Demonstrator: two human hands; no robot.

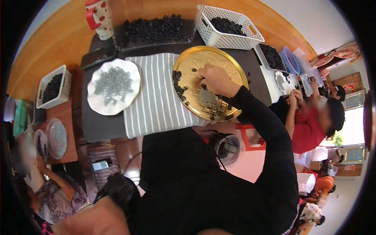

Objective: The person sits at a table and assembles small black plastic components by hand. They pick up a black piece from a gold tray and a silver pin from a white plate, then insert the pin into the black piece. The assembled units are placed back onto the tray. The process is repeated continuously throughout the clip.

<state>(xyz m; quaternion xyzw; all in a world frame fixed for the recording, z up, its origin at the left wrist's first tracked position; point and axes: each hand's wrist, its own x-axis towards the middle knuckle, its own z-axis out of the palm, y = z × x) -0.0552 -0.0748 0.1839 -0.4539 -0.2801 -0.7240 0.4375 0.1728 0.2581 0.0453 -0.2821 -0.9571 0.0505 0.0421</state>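
My right hand (pixel 218 80) is over the round gold tray (pixel 231 58), its fingers curled in and pinched together. What they hold, if anything, is too small to make out. Beneath and beside it on the tray lie a heap of small grey metal pieces (pixel 209 101) and small black parts (pixel 179 91) along the left rim. At the lower left, close to the camera, my left hand (pixel 94 219) is a blur, and its fingers cannot be made out. A white scalloped plate (pixel 92 87) left of the tray bears a pile of grey pieces (pixel 113 84).
A striped cloth (pixel 150 94) lies under the tray's left side. At the back stand a clear bin (pixel 117 43) of black parts, a white basket (pixel 213 39), a red-and-white mug (pixel 102 29) and a phone (pixel 98 58). People sit at both sides, one in red (pixel 309 129).
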